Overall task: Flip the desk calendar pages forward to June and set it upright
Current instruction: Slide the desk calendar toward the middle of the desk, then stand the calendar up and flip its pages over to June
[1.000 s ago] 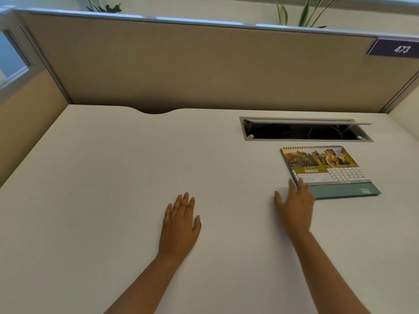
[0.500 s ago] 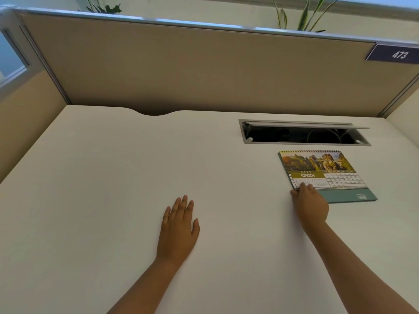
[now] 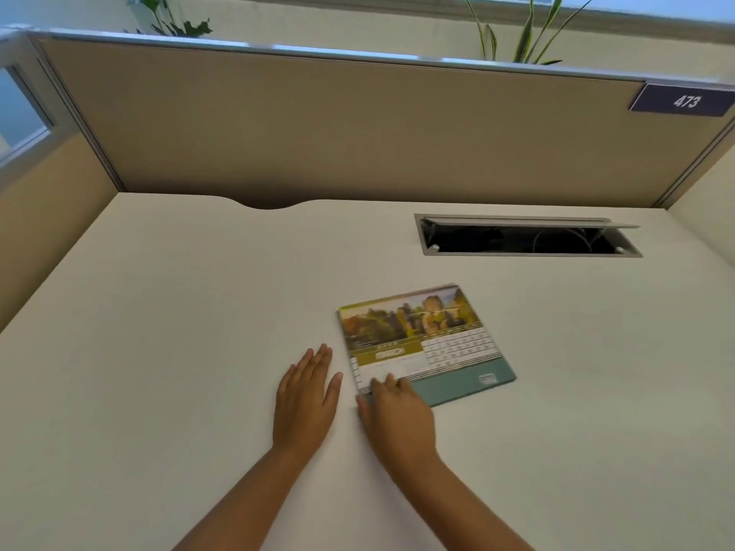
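Note:
The desk calendar (image 3: 425,344) lies flat on the white desk (image 3: 159,351), a little right of centre and turned slightly clockwise. Its top page shows a landscape photo over an olive month band and a date grid; a teal base sticks out below. The print is blurred. My right hand (image 3: 397,419) rests on the calendar's near left corner, fingertips on the page edge and thumb against the desk. My left hand (image 3: 306,399) lies flat on the desk just left of the calendar, fingers together, holding nothing.
An open cable slot (image 3: 529,238) with a raised metal lid is sunk into the desk behind the calendar. A beige partition (image 3: 358,133) walls the back and sides, with a "473" sign (image 3: 686,101) at the upper right. Plants (image 3: 521,29) rise behind it.
My right hand has dragged the calendar left and toward me, away from the cable slot, and it has rotated slightly. My left hand now sits right beside it.

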Available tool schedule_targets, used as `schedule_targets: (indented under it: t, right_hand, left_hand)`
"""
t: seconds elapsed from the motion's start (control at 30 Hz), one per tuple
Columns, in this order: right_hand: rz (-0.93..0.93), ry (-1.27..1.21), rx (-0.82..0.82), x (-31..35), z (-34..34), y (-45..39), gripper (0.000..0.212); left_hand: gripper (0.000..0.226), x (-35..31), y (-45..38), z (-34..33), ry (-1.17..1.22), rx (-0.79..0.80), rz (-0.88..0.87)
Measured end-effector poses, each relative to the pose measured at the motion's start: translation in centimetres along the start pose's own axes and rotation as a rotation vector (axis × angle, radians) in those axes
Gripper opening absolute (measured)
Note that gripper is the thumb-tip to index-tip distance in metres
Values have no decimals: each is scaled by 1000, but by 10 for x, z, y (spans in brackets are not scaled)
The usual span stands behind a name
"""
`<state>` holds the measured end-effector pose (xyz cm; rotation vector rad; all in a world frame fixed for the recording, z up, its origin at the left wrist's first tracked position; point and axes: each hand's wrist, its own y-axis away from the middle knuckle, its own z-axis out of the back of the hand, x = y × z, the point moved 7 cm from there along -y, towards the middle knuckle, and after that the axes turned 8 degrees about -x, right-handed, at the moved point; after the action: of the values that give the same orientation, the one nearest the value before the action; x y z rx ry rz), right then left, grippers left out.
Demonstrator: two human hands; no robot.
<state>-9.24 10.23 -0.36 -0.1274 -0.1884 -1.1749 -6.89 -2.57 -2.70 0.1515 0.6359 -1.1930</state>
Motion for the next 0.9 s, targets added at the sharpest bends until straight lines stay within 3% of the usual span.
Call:
schedule_targets:
  t: [0.13, 0.3, 0.37, 0.6, 0.77, 0.9]
  right_hand:
    - [88, -271, -49, 25, 18, 6, 41]
    - [-307, -379, -269, -73, 45, -31, 49]
    - [-476, -333, -209, -112, 41, -39, 57]
    - [-660, -527, -162, -130, 26, -48, 61]
    - [-662, -775, -237, -122, 28, -43, 63]
    - [-586, -926, -387, -115, 50, -38, 54]
  left_hand:
    - [52, 6, -2, 2, 185, 20, 169]
    - [54, 14, -2, 11, 401, -29, 301]
    - [53, 12, -4, 10, 500, -31, 384]
    - [54, -1, -13, 2, 826, -36, 688]
    - [54, -1, -21, 18, 1022, -54, 772]
    - [34, -5, -29, 41, 1116, -147, 671]
